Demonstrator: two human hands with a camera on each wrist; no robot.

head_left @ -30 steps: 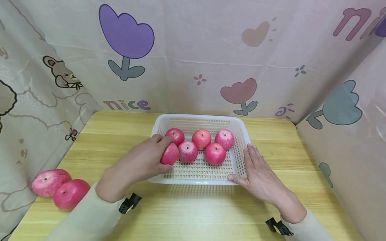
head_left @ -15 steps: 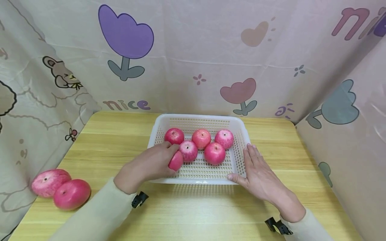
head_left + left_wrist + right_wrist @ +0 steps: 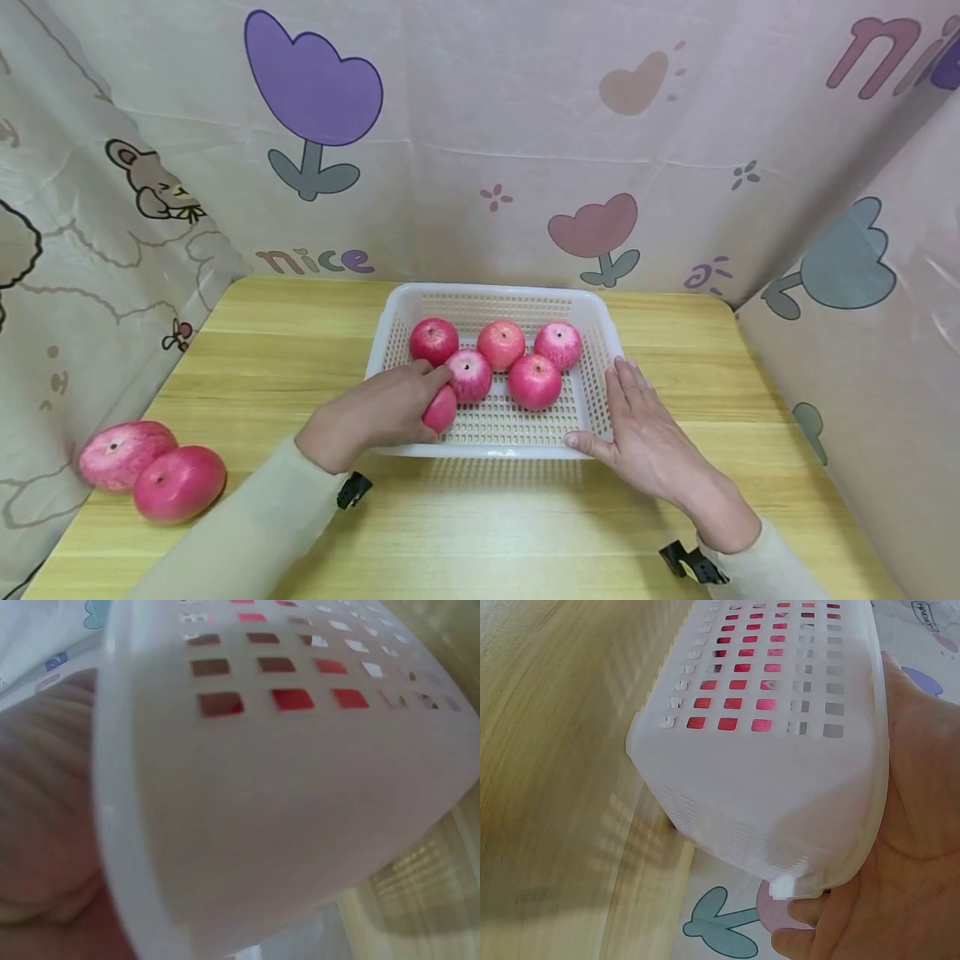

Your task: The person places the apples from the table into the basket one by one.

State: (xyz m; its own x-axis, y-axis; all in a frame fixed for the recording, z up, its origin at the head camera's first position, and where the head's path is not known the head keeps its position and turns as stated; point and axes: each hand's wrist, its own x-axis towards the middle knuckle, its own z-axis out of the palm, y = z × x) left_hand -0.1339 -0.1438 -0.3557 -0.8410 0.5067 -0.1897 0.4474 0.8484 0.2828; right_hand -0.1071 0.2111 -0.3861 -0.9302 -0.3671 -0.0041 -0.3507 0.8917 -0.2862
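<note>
In the head view a white plastic basket (image 3: 495, 452) with perforated walls holds several pinkish-red apples. My left hand (image 3: 382, 407) reaches over its left side, fingers curled round an apple (image 3: 442, 408) at the front left inside. That apple sits close to a striped apple (image 3: 468, 375), with a darker red apple (image 3: 433, 340) behind. Straight-fingered, my right hand (image 3: 648, 433) rests along the right rim, thumb at the front corner. The left wrist view shows the basket wall (image 3: 285, 795) beside the palm; in the right wrist view the palm (image 3: 922, 802) lies against the rim.
Two more apples, one striped (image 3: 123, 454) and one plain red (image 3: 180, 483), lie at the left edge of the wooden table (image 3: 480, 533). Printed fabric (image 3: 465, 167) hangs behind the table and along both sides.
My left hand has moved slightly right and toward the front of the basket, lowering the apple beside the striped one. The right hand has stayed in place.
</note>
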